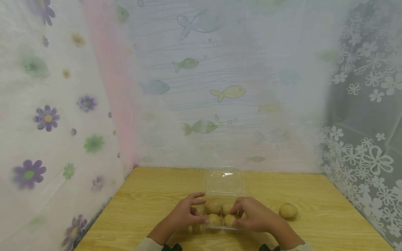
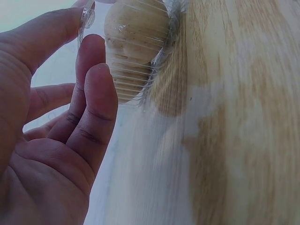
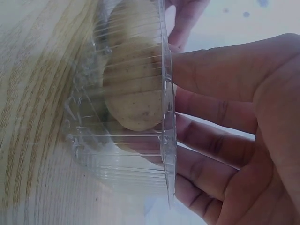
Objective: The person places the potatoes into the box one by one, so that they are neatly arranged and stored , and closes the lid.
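Observation:
A clear plastic container holds several potatoes, its lid raised at the back. My left hand is at the container's left side; in the left wrist view that hand pinches the rim between thumb and fingers. From the right, my right hand reaches over the rim into the container. In the right wrist view the right hand has its thumb and fingers around a potato, seen through the ribbed clear wall; the fingertips are partly hidden.
Another potato lies on the wooden table, to the right of my right hand. Hanging sheets printed with flowers and fish stand along the left, back and right of the table.

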Demonstrator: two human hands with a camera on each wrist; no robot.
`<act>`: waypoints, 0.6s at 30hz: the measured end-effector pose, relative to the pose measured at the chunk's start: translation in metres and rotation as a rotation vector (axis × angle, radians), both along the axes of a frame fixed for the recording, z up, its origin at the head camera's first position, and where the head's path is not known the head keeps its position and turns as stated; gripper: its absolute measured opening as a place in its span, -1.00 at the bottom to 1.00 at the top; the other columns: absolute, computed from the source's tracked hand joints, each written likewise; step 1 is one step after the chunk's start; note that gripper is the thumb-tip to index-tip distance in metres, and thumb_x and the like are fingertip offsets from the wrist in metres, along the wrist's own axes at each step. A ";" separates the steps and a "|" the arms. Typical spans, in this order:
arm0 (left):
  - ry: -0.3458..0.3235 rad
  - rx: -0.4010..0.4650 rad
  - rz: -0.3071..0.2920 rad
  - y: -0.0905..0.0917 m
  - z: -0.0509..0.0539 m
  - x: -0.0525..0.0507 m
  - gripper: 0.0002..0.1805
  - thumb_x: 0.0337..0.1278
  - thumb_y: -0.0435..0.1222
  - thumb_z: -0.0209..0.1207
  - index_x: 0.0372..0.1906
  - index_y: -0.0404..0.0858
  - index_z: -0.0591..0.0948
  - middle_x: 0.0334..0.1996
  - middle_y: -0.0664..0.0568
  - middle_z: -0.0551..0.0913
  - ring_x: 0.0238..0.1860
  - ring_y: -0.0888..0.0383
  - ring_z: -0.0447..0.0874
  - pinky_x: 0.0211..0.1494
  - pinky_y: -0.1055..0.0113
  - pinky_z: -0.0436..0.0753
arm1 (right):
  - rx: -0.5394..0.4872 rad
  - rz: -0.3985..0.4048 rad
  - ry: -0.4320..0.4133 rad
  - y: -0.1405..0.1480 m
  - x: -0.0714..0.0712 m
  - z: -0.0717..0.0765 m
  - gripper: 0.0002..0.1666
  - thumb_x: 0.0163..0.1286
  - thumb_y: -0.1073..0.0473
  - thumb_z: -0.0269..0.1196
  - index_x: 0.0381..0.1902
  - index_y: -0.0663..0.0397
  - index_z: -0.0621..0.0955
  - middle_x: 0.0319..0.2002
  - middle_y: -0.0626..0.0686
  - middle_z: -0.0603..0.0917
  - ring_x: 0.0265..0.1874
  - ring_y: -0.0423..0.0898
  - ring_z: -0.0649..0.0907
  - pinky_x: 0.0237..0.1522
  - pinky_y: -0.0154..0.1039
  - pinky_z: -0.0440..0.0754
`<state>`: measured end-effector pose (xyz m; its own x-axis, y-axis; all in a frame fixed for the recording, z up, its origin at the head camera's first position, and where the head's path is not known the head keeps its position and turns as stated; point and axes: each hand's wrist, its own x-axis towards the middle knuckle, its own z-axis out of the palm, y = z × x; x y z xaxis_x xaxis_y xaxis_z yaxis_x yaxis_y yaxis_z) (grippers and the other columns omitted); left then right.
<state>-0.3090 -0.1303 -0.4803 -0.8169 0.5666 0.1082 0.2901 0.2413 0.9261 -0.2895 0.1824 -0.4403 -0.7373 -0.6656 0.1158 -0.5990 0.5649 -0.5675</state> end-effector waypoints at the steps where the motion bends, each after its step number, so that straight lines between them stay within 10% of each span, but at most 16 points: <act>1: 0.001 0.000 0.001 0.000 0.000 0.000 -0.02 0.13 -0.19 0.52 0.60 -0.19 0.26 0.47 -0.37 0.38 -0.27 0.11 0.80 -0.22 0.36 0.73 | -0.001 -0.003 0.002 0.000 0.000 0.000 -0.66 0.32 0.04 0.49 0.04 -0.06 0.80 -0.13 -0.19 0.71 -0.21 -0.27 0.69 -0.14 -0.23 0.73; 18: -0.001 0.003 0.006 0.001 -0.002 -0.001 -0.02 0.12 -0.19 0.53 0.59 -0.20 0.28 0.49 -0.34 0.36 -0.28 0.12 0.79 -0.24 0.36 0.73 | 0.013 -0.048 0.093 -0.004 0.000 -0.004 -0.69 0.21 0.09 0.56 -0.06 -0.08 0.83 -0.20 -0.19 0.73 -0.26 -0.32 0.69 -0.20 -0.35 0.68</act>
